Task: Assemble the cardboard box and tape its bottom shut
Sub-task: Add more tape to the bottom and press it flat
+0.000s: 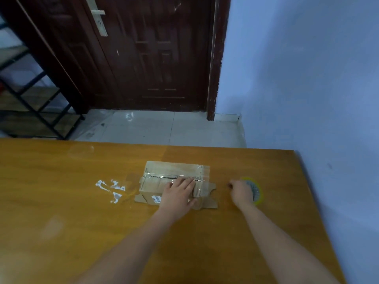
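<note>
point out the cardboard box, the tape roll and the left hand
cardboard box [164, 171]: head view, on its taped upper face, beyond the fingers.
tape roll [258, 190]: head view, on its yellow-green rim showing past the right hand.
left hand [178, 193]: head view, on the back of the hand lying flat on the box.

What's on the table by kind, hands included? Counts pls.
Cardboard box: 1
Tape roll: 1
White scraps stuck on the table: 1 patch
Hands: 2, left hand flat on the box, right hand on the roll
Total: 5
</note>
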Available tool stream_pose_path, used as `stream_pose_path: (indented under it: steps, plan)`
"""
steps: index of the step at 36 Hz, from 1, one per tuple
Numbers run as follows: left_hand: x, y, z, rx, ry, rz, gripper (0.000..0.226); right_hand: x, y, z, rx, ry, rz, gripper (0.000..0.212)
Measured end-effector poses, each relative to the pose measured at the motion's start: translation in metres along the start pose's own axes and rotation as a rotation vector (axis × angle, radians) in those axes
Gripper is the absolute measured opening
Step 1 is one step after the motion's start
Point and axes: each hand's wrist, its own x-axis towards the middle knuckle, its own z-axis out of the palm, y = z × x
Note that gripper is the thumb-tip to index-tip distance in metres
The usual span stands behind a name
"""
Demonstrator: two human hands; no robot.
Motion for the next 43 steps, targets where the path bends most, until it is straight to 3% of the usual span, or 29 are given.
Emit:
stream_pose_path:
  steps: [15,21,29,36,43]
  plan:
    - [-0.001,0.006,-0.002,-0.005,-0.012,-0.044,0.061,-0.001,0.017,0.011,-0.060,-0.176,-0.065,0.050]
    - [-0.001,0.008,-0.007,-0.016,-0.029,-0.056,0.060,0.000,0.016,-0.002,0.236,-0.261,0.007,0.060]
    - [-0.003,0.011,-0.009,-0.053,-0.031,-0.075,0.059,-0.010,-0.005,-0.030,0.609,-0.002,0.006,0.043]
    - [-0.004,0.013,-0.004,-0.095,-0.002,-0.094,0.061,-0.027,-0.055,-0.036,0.759,-0.060,-0.034,0.039]
    - [-0.012,-0.004,-0.008,-0.456,0.140,-0.174,0.056,-0.037,-0.095,-0.010,0.912,-0.116,0.076,0.048]
